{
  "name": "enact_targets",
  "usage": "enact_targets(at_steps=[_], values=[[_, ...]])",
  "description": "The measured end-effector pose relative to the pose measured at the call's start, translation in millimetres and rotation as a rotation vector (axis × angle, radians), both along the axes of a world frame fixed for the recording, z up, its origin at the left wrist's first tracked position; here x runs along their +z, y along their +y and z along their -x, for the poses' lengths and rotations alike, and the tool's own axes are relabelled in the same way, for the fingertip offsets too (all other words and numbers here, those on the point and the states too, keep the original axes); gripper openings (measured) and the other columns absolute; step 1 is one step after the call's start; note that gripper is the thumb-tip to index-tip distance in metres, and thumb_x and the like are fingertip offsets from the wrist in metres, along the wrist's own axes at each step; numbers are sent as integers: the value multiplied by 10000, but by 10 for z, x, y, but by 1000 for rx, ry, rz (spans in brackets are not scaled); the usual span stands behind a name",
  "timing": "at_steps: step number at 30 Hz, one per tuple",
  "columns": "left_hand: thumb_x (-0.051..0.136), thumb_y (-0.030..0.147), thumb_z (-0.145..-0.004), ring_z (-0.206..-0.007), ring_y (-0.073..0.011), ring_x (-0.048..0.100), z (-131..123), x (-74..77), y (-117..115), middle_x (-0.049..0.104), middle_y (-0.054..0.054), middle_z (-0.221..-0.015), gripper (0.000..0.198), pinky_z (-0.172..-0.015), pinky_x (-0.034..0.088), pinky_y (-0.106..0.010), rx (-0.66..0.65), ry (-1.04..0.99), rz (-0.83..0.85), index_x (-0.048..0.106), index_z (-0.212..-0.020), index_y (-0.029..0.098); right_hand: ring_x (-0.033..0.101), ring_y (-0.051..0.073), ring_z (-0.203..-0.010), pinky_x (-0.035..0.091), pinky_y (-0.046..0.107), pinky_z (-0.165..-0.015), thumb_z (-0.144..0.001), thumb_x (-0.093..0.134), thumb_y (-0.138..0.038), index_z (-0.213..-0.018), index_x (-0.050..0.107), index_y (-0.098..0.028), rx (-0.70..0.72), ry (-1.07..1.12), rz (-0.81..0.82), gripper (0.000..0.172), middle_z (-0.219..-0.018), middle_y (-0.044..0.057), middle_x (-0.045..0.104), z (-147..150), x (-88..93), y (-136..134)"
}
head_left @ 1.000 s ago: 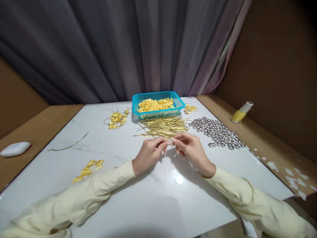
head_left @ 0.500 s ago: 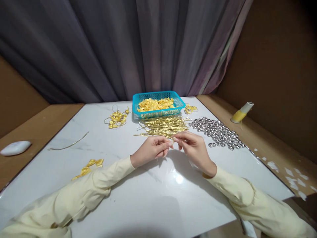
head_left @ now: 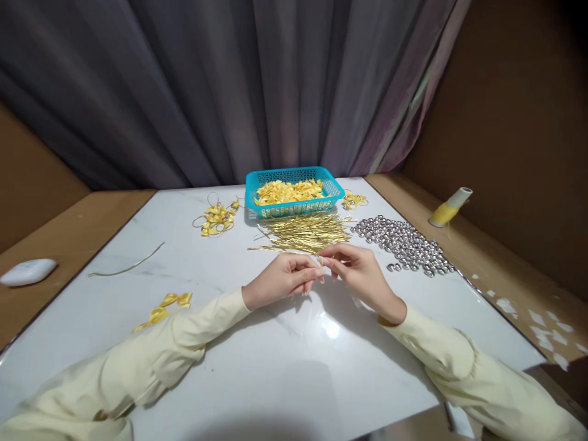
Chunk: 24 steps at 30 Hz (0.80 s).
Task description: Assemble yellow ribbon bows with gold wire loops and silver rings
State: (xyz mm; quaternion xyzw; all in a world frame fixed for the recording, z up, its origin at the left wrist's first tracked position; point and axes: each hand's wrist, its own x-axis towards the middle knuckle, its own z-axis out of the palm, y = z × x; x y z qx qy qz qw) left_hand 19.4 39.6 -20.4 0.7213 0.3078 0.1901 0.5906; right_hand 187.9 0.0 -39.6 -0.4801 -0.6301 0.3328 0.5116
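My left hand [head_left: 291, 275] and my right hand [head_left: 356, 272] meet fingertip to fingertip over the white marbled table [head_left: 275, 373]. Both are pinched closed, and whatever sits between the fingertips is too small and covered to make out. Just beyond them lies a heap of gold wire strands [head_left: 305, 233]. To the right of my right hand spreads a pile of shiny silver beads [head_left: 404, 242]. By my left forearm rest several yellow ribbon bows [head_left: 160, 311].
At the back stands a blue basket [head_left: 294, 212] holding yellow ribbon pieces. Bunches of wired yellow bows [head_left: 217, 219] flank it. A single wire [head_left: 128, 267] lies left, near a white rounded object [head_left: 28, 272]. A cone of yellow thread [head_left: 450, 207] stands right, with paper scraps [head_left: 508, 308] nearby.
The fingertips of both hands have shifted slightly against each other, still pinched together. Nothing else on the table has moved.
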Motion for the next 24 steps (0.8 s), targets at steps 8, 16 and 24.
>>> enact_targets(at_steps=[8,16,24], values=[[523,335,-809,-368,-23,324,1,-32,-4,496,54,-511,235,-368,248,-148,-5,17,-9,584,-720,126,424,78,-426,325,194,-399,-705,630,-311,-701,520,-172,41,75,240,178,-502,-43,496,-12,68,10],[517,342,-809,-381,-31,330,4,-34,-11,490,51,-507,245,-375,255,-154,-4,43,-25,578,-710,127,372,56,-395,269,179,-356,-663,670,-368,-674,542,-158,119,175,411,247,-508,-41,491,-47,121,10],[524,356,-805,-379,-29,338,4,-36,-7,493,47,-500,266,-373,259,-147,-8,42,-32,564,-678,126,347,53,-400,231,181,-357,-637,680,-308,-674,591,-141,215,324,569,193,-486,-42,482,-80,84,36]])
